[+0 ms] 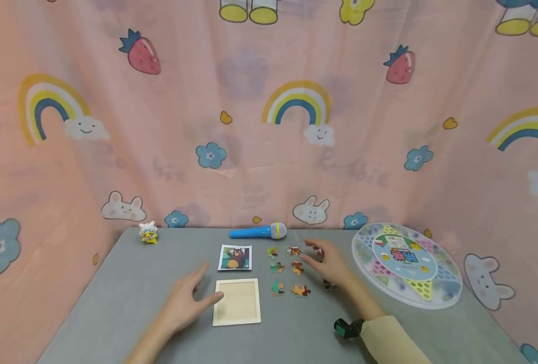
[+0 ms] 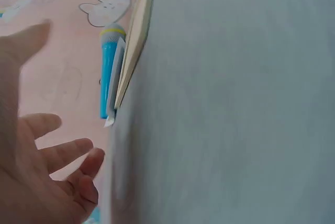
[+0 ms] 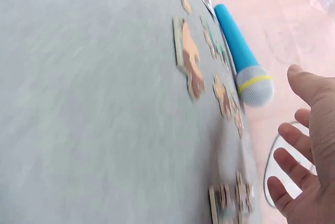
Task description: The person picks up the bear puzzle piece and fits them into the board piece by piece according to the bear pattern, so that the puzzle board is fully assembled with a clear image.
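The left hand (image 1: pixel 182 302) hovers at the left of a square wooden tray (image 1: pixel 237 302), thumb over its edge, fingers spread and empty. Above the tray lies a picture card (image 1: pixel 235 258) with a brown bear. The right hand (image 1: pixel 330 264) is held over the right-hand puzzle pieces, partly hiding them, its fingers apart and holding nothing. Several loose pieces, such as an orange one (image 1: pixel 301 290) and a green one (image 1: pixel 277 288), lie between tray and hand. In the right wrist view the hand (image 3: pixel 314 150) is beside the pieces (image 3: pixel 189 59); the left wrist view shows relaxed fingers (image 2: pixel 65 156).
A blue toy microphone (image 1: pixel 257 231) lies at the table's back edge. At the back left stands a small yellow and white figurine (image 1: pixel 148 232). A round game board (image 1: pixel 407 265) lies at the right. Behind hangs a pink patterned curtain (image 1: pixel 251 192).
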`<state>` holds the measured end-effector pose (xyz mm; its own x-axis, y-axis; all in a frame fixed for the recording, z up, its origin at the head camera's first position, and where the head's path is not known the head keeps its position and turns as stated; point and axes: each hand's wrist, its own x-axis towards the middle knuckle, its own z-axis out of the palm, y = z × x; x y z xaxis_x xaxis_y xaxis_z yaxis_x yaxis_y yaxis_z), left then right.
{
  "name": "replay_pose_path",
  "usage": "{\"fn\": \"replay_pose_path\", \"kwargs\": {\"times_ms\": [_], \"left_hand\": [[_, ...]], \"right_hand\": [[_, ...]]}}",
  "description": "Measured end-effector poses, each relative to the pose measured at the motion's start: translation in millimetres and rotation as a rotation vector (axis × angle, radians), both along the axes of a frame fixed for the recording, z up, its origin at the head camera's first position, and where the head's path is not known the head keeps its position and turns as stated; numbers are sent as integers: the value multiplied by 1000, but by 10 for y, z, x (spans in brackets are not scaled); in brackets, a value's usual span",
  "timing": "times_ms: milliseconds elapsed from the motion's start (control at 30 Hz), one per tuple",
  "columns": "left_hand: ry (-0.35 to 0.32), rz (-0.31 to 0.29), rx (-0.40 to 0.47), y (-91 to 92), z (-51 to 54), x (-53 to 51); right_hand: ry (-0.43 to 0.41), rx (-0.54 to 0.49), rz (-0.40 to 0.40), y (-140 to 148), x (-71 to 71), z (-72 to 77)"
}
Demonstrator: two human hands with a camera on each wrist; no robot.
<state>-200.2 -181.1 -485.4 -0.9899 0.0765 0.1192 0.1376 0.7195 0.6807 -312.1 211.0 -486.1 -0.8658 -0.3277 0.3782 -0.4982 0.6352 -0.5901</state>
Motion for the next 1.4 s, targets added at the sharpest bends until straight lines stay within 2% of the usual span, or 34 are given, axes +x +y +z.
{"fn": "replay_pose_path", "kwargs": {"times_ms": [267, 433, 667, 867, 1033, 1167, 1400], "left_hand": [[-53, -2, 12, 23, -160, -32], [-57, -26, 2, -15, -220, -30], [-55, -61, -60, -51, -248, -22], [-64, -78, -89, -23, -267, -10], [-60, -101, -97, -20, -293, -22], [-58, -131, -139, -25, -298, -17], [-32, -148, -164, -29, -294, -20]], "right_hand": [[-136, -73, 39, -309, -147, -30], [-157, -81, 85, -478, -214, -64], [-143, 9, 76, -647, -313, -51], [-158, 91, 147, -662, -414, -51], [-177, 157, 167, -652, -497, -89], [-142, 187, 180, -637, -530, -116], [-152, 218, 149, -643, -556, -116]]}}
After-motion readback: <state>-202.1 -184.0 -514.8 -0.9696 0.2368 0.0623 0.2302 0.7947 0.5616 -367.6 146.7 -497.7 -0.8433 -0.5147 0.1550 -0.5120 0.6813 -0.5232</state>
